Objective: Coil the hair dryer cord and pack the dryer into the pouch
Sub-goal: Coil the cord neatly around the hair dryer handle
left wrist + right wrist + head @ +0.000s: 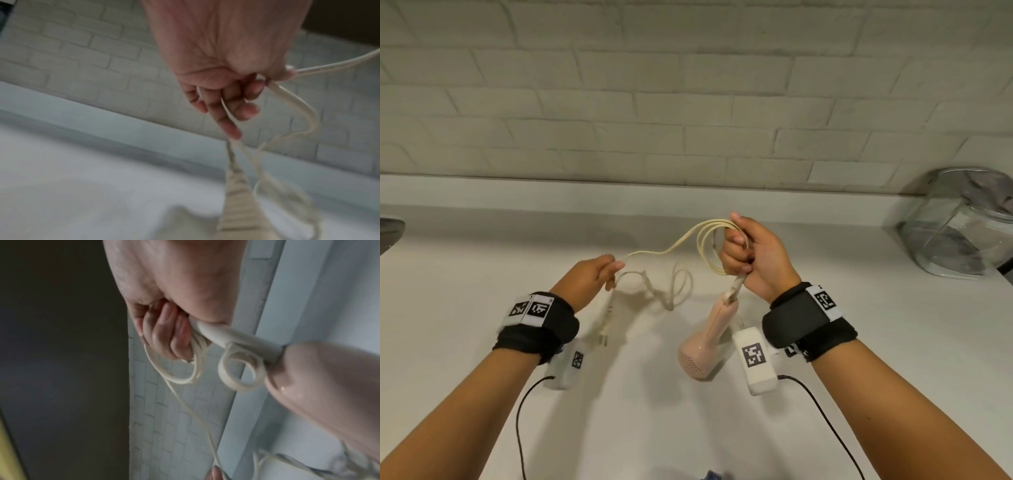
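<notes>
Head view: right hand [753, 253] grips coiled cord [654, 253], left hand [592, 277] pinches it mid-counter [482, 274]

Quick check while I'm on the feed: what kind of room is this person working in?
Probably a home bathroom or vanity counter, though that is a guess. A plain white countertop runs along a white-painted brick wall, a clear zip pouch sits at the far right, and a pink hair dryer hangs by its cream cord.
</notes>
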